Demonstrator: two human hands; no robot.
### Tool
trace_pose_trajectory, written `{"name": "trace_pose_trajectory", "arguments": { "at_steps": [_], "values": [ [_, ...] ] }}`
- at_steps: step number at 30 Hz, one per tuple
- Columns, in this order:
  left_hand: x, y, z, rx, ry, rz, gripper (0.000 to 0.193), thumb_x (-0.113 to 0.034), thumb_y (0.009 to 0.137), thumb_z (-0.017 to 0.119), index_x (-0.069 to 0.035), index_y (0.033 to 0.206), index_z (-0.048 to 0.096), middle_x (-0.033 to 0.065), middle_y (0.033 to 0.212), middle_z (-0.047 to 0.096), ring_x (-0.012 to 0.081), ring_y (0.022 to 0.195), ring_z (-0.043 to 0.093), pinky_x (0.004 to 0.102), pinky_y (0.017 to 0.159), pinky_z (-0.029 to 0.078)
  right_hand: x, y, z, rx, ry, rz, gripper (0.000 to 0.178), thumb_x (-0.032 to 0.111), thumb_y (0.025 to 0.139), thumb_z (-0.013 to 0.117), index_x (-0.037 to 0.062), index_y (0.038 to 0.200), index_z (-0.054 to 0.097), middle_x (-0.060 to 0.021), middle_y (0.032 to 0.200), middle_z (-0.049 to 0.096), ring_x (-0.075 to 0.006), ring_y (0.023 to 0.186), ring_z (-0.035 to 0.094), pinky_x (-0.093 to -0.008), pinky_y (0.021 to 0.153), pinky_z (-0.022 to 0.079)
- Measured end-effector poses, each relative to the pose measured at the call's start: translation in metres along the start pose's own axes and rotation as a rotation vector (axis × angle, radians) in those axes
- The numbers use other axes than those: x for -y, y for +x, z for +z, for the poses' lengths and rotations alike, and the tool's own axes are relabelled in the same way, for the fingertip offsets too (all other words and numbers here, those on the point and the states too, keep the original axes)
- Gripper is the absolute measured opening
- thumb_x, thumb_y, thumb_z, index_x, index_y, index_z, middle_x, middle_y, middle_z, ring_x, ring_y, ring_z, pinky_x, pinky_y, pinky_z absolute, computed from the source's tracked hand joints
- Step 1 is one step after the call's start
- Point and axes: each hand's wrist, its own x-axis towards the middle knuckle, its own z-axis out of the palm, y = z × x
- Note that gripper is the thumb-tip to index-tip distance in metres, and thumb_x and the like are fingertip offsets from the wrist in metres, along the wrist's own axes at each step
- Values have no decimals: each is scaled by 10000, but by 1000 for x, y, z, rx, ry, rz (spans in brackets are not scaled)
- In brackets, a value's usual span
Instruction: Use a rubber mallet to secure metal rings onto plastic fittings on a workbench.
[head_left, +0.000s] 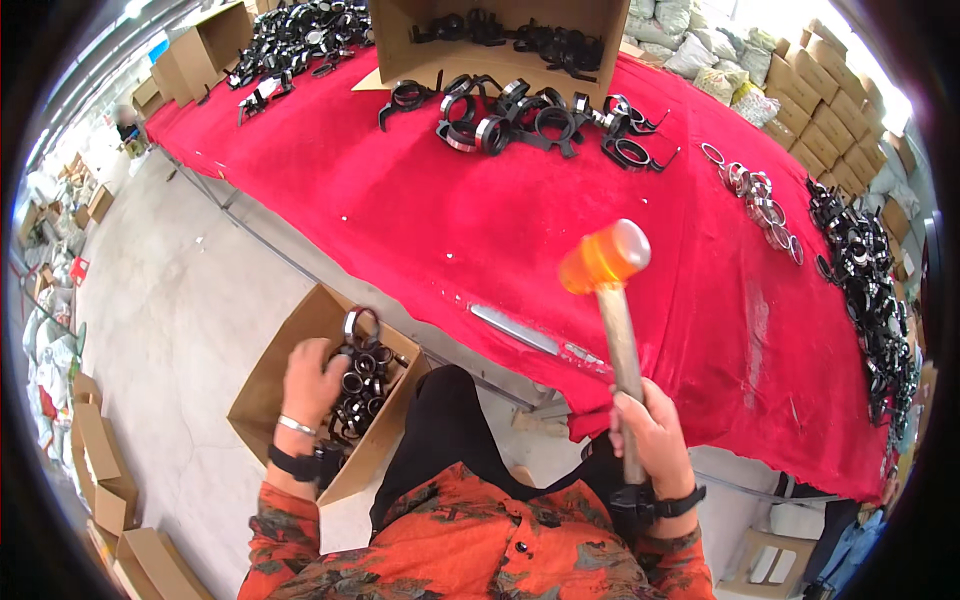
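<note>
My right hand [652,432] is wrapped round the wooden handle of a mallet [622,345]. Its orange, translucent head with a pale face is raised above the red cloth. Over an open cardboard box [285,345] at the table's near edge is my left hand [312,382], thumb and fingers apart. Just beyond its fingertips a black and silver ring part [362,326] shows at the top of the box. Several similar black ring parts [366,380] lie heaped inside, partly hidden by my hand and wrist.
A flat metal bar [515,328] lies on the red-covered table [400,230] near its front edge. Ring parts with arms [530,118] spread before a large open carton [480,62]. Loose silver rings [765,205] and a dark pile of parts [865,290] are on the right.
</note>
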Motion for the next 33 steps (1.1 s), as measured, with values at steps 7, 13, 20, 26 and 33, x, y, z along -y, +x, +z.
{"name": "trace_pose_trajectory", "arguments": {
  "at_steps": [7,13,20,26,33],
  "values": [
    [-84,159,-2,81,-325,73,295,-213,863,614,3,1062,595,194,1062,611,369,966,591,404,827,491,10,9,-82,-366,-973,-445,414,111,783,689,-4,1148,531,-216,831,606,-373,756,616,-402,655,489],
    [-102,271,89,-5,-185,405,429,-343,866,606,-7,1130,575,195,1165,572,369,1090,546,431,924,455,21,35,-128,-518,-1388,-252,481,125,761,708,4,1181,509,-216,1085,575,-416,895,585,-441,769,482],
    [-107,379,160,30,-82,211,506,-451,883,535,-35,1167,580,226,1207,536,388,1156,503,453,952,443,37,101,-57,-62,-1295,-668,487,180,739,719,8,1168,564,-198,1222,509,-367,1104,499,-440,949,414],
    [-80,458,193,-34,-22,106,570,-529,887,493,-65,1203,588,243,1263,507,426,1190,473,476,995,410,24,120,-50,152,-1429,-521,680,371,799,661,-44,1296,451,-266,1368,371,-431,1305,345,-532,1085,265],
    [-34,522,227,195,377,192,479,-562,890,479,-307,1290,547,211,1390,451,430,1313,376,531,1061,331,26,123,-47,191,-1417,-460,709,387,766,680,-14,1302,446,-264,1381,359,-457,1297,345,-560,1065,279]
  ]
}}
